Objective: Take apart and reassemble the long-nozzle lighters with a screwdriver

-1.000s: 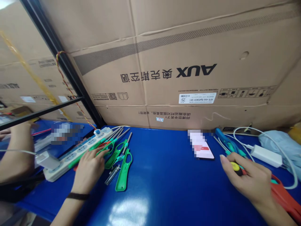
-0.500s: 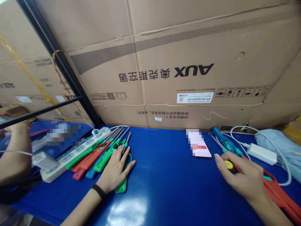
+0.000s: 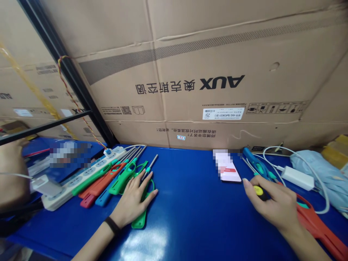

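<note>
My left hand [image 3: 131, 203] lies palm down with its fingers spread, on top of a green utility lighter [image 3: 139, 219] whose metal nozzle points away from me. Another green lighter [image 3: 119, 184] touches the fingers' left side. Next to it are a blue lighter [image 3: 104, 195], a red-orange lighter [image 3: 102, 185] and more of the same kind, side by side. My right hand [image 3: 274, 203] is closed around a screwdriver, of which only the yellow and black handle end [image 3: 259, 191] shows. Its shaft is hidden by the hand.
A white power strip [image 3: 63, 194] with plugs runs along the left. A phone [image 3: 231, 174] lies near the carton [image 3: 174, 119]. A white charger [image 3: 297, 178], blue cloth [image 3: 318, 181] and orange-red lighter [image 3: 320, 232] are at right. Another person's arm [image 3: 12, 174] shows far left.
My left hand has slid slightly toward me with the green lighter under it, whose nozzle now stands farther from the row. The right hand keeps its grip; the view has shifted a little.
</note>
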A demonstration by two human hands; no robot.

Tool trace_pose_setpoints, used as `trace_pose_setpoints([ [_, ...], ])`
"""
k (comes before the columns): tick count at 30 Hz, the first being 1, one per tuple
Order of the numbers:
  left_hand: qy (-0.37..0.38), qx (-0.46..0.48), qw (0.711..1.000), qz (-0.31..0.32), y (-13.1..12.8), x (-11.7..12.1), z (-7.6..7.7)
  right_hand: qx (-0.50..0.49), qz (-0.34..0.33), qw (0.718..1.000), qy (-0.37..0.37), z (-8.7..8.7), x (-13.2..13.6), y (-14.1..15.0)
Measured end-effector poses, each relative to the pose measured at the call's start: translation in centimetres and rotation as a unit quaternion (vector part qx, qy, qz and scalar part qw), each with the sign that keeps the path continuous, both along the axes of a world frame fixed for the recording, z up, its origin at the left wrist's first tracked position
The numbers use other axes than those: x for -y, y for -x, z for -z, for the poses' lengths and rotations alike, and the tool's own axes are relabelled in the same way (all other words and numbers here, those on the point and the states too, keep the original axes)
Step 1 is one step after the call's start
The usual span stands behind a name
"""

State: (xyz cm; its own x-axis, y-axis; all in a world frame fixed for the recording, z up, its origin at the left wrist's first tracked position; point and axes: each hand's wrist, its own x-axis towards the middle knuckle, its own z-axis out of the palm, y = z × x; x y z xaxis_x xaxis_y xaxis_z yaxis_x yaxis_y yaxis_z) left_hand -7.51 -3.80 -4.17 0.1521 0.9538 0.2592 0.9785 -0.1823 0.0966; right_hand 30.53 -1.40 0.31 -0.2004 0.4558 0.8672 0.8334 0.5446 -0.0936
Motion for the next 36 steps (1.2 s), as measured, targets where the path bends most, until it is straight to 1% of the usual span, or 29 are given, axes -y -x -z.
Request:
trace_pose_setpoints([
  [3,-0.012,0.008,1.000,0.016,-1.5,0.8,0.4,-0.004,-0.003,1.000,0.003,0.0,0.0,0.1],
  [7,-0.008,0.017,0.999,0.039,-4.5,2.0,0.6,-0.012,-0.011,1.000,0.005,0.1,0.1,0.2],
  [12,0.026,0.037,0.997,0.064,-9.5,2.7,0.0,-0.018,-0.028,0.999,0.001,0.0,0.1,0.4],
  [17,0.069,0.072,0.991,0.086,-14.7,2.7,-0.4,-0.012,-0.033,0.999,0.000,-0.1,0.1,0.5],
  [19,0.079,0.092,0.988,0.091,-16.1,2.4,-0.9,-0.009,-0.035,0.999,-0.005,0.0,0.0,0.4],
  [20,0.082,0.099,0.987,0.092,-16.3,2.2,-1.3,-0.009,-0.033,0.999,-0.007,0.0,0.0,0.3],
  [22,0.070,0.097,0.989,0.082,-15.7,1.6,-2.5,-0.009,-0.022,1.000,-0.009,0.1,-0.1,0.1],
  [23,0.046,0.088,0.993,0.060,-14.9,1.2,-3.2,-0.010,-0.015,1.000,-0.010,0.1,-0.1,0.1],
  [25,-0.010,0.074,0.997,-0.026,-12.1,0.2,-4.6,-0.009,-0.009,1.000,-0.008,0.2,-0.1,-0.1],
  [26,-0.024,0.068,0.995,-0.071,-10.3,-0.2,-5.2,-0.011,-0.008,1.000,-0.007,0.1,-0.1,-0.1],
  [28,-0.027,0.034,0.988,-0.151,-6.4,-0.9,-5.8,-0.018,-0.009,1.000,-0.006,0.1,-0.1,-0.1],
  [30,-0.015,-0.023,0.977,-0.214,-2.7,-1.1,-5.8,-0.025,-0.011,1.000,-0.007,0.0,-0.1,0.0],
  [32,0.002,-0.058,0.963,-0.261,0.0,-0.8,-5.1,-0.027,-0.017,0.999,-0.008,-0.1,-0.1,0.1],
  [33,0.020,-0.055,0.962,-0.266,0.9,-0.6,-4.7,-0.027,-0.021,0.999,-0.006,-0.1,0.0,0.2],
  [34,0.034,-0.050,0.964,-0.257,1.6,-0.3,-4.2,-0.026,-0.024,0.999,-0.004,-0.1,0.0,0.2],
  [36,0.031,-0.057,0.971,-0.232,2.2,0.2,-3.3,-0.025,-0.025,0.999,0.000,-0.1,0.0,0.3],
])
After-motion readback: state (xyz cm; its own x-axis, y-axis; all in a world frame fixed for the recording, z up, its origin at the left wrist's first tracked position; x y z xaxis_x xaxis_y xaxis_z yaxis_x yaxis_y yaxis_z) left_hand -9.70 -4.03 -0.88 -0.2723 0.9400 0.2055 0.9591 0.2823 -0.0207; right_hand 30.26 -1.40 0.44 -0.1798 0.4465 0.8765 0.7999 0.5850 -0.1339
